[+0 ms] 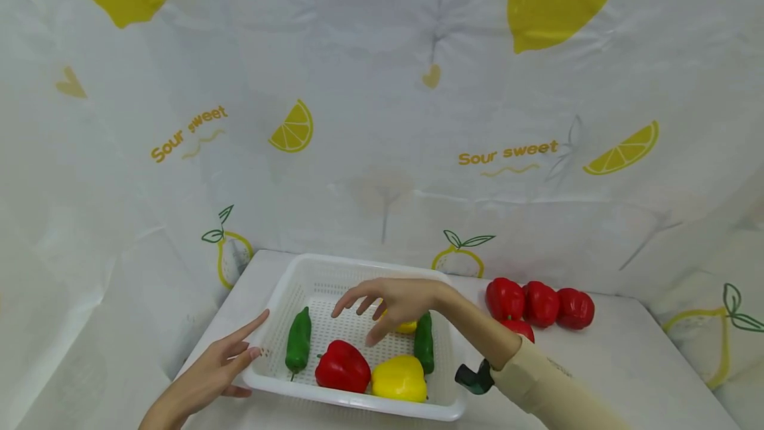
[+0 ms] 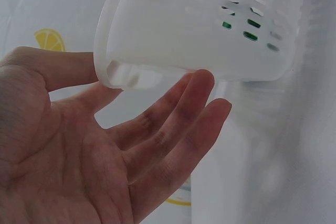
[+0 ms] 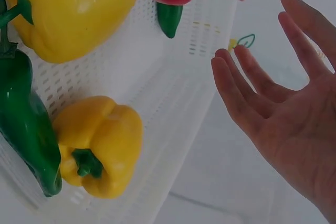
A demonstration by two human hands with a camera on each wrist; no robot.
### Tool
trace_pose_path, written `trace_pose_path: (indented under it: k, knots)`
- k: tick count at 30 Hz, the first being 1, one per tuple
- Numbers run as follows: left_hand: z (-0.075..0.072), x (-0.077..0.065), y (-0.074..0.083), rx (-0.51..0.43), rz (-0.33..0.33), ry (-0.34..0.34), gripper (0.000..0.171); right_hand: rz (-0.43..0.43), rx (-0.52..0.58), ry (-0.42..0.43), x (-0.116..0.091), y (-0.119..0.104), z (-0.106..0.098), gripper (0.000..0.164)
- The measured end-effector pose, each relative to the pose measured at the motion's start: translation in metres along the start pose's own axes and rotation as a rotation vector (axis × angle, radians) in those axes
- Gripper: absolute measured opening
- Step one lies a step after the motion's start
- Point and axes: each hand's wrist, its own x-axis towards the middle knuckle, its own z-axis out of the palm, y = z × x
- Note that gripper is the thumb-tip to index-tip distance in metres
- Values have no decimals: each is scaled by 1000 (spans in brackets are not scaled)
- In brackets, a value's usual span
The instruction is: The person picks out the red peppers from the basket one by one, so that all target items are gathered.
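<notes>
A white plastic basket point(image 1: 352, 398) stands on the table. My left hand point(image 1: 209, 370) holds its left rim, thumb over the edge and other fingers outside; the left wrist view shows these fingers against the basket wall point(image 2: 168, 35). My right hand point(image 1: 400, 300), fingers loosely bent and holding nothing, hovers above the basket. Inside lie a red bell pepper point(image 1: 343, 367), a yellow bell pepper point(image 1: 398, 378), a second yellow bell pepper point(image 3: 100, 145) partly hidden by the right hand in the head view, and long green peppers at left point(image 1: 298, 340) and right point(image 1: 424, 344).
Several red bell peppers point(image 1: 541, 304) sit together on the white table point(image 1: 609, 363), right of the basket. A white curtain with lemon prints point(image 1: 382, 118) hangs behind and along the sides. A dark device point(image 1: 474, 377) is at the right wrist.
</notes>
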Motion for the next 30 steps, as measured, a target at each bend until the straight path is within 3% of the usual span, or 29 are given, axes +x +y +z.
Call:
trace_pose_path:
  k: [9, 17, 21, 30]
  knots:
    - [1, 0, 1, -1, -5, 4, 73, -32, 58, -206, 34, 9, 11, 63]
    - [1, -2, 1, -4, 0, 10, 72, 66, 121, -367, 53, 18, 23, 63]
    - [1, -1, 0, -4, 1, 9, 72, 132, 113, -409, 55, 18, 28, 65]
    - [1, -2, 2, 4, 7, 5, 72, 166, 63, -456, 53, 14, 26, 76]
